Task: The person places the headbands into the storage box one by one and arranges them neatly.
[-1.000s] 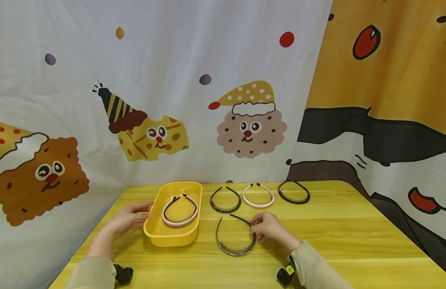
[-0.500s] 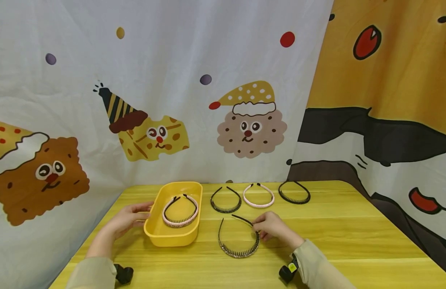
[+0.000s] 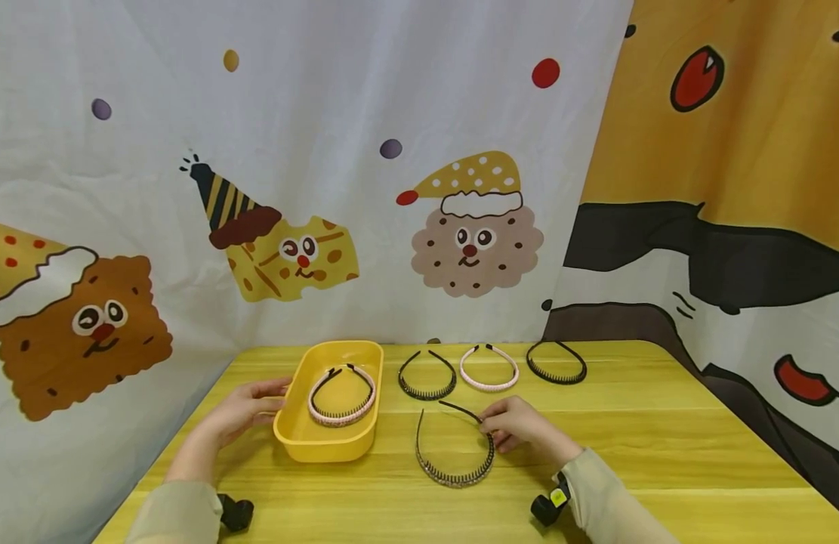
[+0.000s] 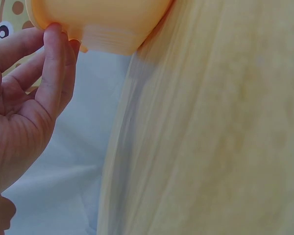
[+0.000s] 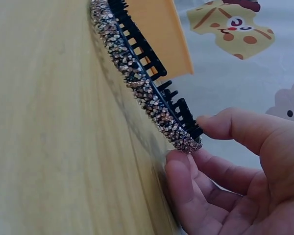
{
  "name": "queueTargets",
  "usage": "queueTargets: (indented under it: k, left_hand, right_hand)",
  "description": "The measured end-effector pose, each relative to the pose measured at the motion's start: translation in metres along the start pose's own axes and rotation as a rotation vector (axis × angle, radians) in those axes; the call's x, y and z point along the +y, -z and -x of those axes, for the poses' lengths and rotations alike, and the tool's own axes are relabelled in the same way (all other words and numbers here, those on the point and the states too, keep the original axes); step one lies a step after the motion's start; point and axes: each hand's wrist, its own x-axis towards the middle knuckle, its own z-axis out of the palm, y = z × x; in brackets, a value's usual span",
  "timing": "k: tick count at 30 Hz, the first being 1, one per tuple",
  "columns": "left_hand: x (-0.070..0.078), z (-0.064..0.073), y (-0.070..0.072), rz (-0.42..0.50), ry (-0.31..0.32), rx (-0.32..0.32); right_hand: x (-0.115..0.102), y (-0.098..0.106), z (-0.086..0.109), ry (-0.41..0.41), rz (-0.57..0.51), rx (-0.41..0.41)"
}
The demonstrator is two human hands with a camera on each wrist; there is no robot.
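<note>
My right hand (image 3: pixel 517 425) pinches the right side of a toothed headband (image 3: pixel 455 480) between thumb and fingers. Its band is black, crusted with glittery rhinestones (image 5: pixel 154 105) on the outer face, and comb teeth line the inner side. The headband is close over the table. At the left, my left hand (image 3: pixel 245 410) rests its fairly straight fingertips (image 4: pixel 53 34) against the side of a yellow plastic basket (image 3: pixel 324 449), just under the rim. Inside the basket lie a pink headband (image 3: pixel 339 418) and, partly hidden beneath it, a toothed one with glitter.
A row of headbands spans the back of the yellow wood-grain table (image 3: pixel 664 453): a black toothed one (image 3: pixel 427 394), a pink one (image 3: pixel 490 387) and another black toothed one (image 3: pixel 557 378). A cartoon-printed curtain (image 3: pixel 365 91) hangs right behind the table.
My right hand and the rhinestone headband have shifted slightly to the right. The left hand still touches the basket, and the row at the back is unchanged.
</note>
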Motion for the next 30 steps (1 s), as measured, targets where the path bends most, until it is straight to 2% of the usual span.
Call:
queueTargets:
  k: [7,16,22,30]
  left_hand:
    - [0.0,-0.002,0.0,0.009,0.002,-0.003]
    - [0.001,-0.001,0.0,0.006,0.001,-0.009]
    - [0.003,0.001,-0.003,0.001,0.011,0.003]
    - [0.002,0.001,0.0,-0.008,-0.005,-0.012]
  right_hand:
    - [0.0,0.004,0.001,-0.006,-0.048,-0.012]
    - [0.001,0.007,0.001,0.042,-0.119,-0.041]
    - [0.001,0.008,0.001,0.037,-0.125,-0.03]
    - [-0.001,0.011,0.001,0.052,-0.144,-0.027]
